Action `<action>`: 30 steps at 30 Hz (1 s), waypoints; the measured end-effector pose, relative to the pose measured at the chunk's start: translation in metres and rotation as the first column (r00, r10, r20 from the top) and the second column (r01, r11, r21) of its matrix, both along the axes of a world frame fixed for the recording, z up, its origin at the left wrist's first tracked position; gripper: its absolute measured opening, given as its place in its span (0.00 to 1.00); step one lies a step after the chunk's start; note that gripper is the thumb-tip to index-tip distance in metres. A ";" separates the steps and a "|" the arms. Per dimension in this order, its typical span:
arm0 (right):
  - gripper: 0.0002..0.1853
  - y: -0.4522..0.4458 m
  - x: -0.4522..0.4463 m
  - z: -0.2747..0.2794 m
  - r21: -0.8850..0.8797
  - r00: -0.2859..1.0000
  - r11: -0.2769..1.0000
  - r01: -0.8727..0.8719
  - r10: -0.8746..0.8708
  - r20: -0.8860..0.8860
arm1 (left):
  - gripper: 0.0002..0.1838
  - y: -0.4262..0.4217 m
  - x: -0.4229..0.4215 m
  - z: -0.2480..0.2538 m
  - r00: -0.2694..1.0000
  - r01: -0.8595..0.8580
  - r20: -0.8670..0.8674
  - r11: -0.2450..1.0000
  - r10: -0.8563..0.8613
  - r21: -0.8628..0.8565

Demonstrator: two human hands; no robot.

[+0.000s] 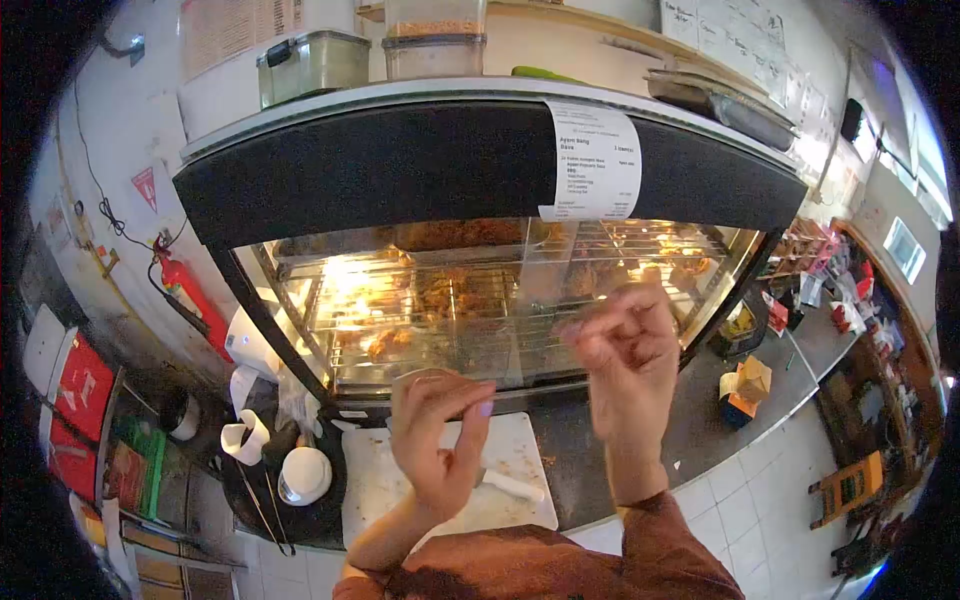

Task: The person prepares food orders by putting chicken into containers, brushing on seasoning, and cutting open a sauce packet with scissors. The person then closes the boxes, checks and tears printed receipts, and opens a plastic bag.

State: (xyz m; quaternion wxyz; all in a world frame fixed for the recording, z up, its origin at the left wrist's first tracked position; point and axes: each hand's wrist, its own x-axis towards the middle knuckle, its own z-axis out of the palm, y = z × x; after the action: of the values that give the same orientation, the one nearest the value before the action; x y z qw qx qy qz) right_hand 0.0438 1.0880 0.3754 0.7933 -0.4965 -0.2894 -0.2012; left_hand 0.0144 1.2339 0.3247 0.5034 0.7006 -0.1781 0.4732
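Observation:
My left hand (pixel 438 440) is raised over the white cutting board (pixel 385 500), its fingers bent and the thumb apart from them. I see nothing between them. Higher and to the right, my right hand (pixel 632 355) is up before the glass of a lit food warmer (pixel 380 165), with its fingers curled in. A faint see-through patch lies beside those fingertips; I cannot tell whether it is film or glass. A white-handled knife (pixel 515 486) lies on the crumb-strewn board, partly hidden by my left hand. Browned fried food (pixel 460 292) sits on wire racks inside the warmer.
A printed receipt (pixel 597 165) hangs on the warmer's front. Tongs (pixel 268 505) and a white round container (pixel 305 475) stand left of the board. Food tubs (pixel 315 68) sit on top. An orange box (pixel 738 405) is on the right counter; a fire extinguisher (pixel 190 295) hangs left.

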 end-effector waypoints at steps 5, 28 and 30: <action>0.13 0.009 -0.008 -0.010 0.130 0.920 0.921 -0.367 0.380 -0.099 | 0.11 0.003 -0.015 0.043 0.998 -0.055 0.049 0.982 0.047 0.179; 0.09 -0.011 -0.006 -0.091 -0.668 0.899 0.627 -0.401 0.129 -0.418 | 0.06 0.018 -0.030 -0.041 0.933 0.113 -0.334 0.768 0.137 0.630; 0.10 -0.017 -0.001 -0.136 -0.695 0.826 0.488 -0.528 0.105 -0.554 | 0.05 0.011 -0.032 -0.094 0.896 0.181 -0.425 0.770 0.126 0.611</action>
State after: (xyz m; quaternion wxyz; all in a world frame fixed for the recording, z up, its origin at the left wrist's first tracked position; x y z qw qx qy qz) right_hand 0.0432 1.0708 0.2398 0.5312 -0.7757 -0.2505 0.2310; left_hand -0.0179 1.2448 0.2306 0.2700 0.9149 -0.2190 0.2050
